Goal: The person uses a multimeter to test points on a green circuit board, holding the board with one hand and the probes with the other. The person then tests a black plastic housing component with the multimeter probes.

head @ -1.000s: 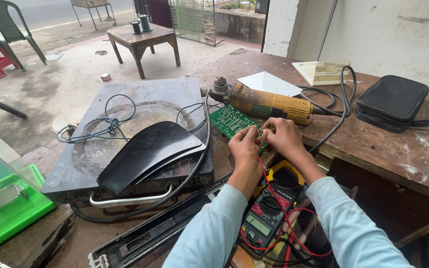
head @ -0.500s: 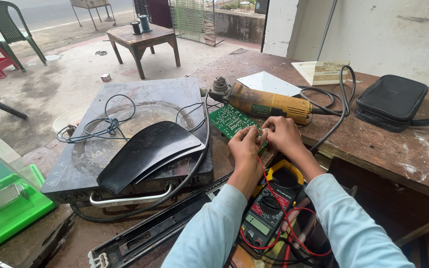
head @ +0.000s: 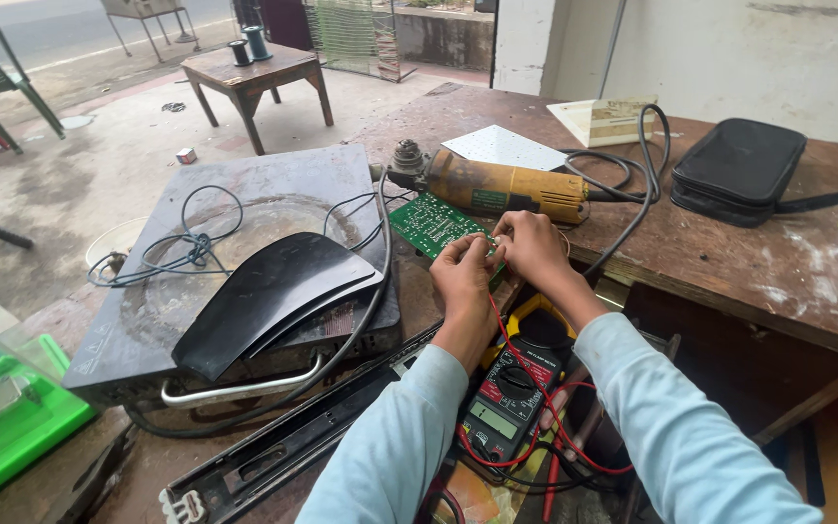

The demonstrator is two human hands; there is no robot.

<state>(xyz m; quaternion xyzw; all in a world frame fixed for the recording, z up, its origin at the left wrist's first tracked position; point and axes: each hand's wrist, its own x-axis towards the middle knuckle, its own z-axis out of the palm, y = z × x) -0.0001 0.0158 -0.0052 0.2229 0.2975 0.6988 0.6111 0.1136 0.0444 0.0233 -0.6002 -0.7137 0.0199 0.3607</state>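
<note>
A green circuit board (head: 431, 222) lies on the wooden bench beside a yellow angle grinder (head: 501, 186). My left hand (head: 462, 277) and my right hand (head: 528, 247) meet over the board's near corner, fingers pinched; each seems to hold a thin test probe against the board, though the tips are hidden. A red lead (head: 506, 340) runs from my hands down to a yellow-and-black multimeter (head: 509, 400) below my wrists.
An induction cooktop (head: 244, 262) with a black curved cover (head: 269, 296) and loose black wires sits at left. A black pouch (head: 739, 170), white sheets and a cardboard box lie on the bench. A green plastic box (head: 2, 427) stands far left; a small table and chairs stand behind.
</note>
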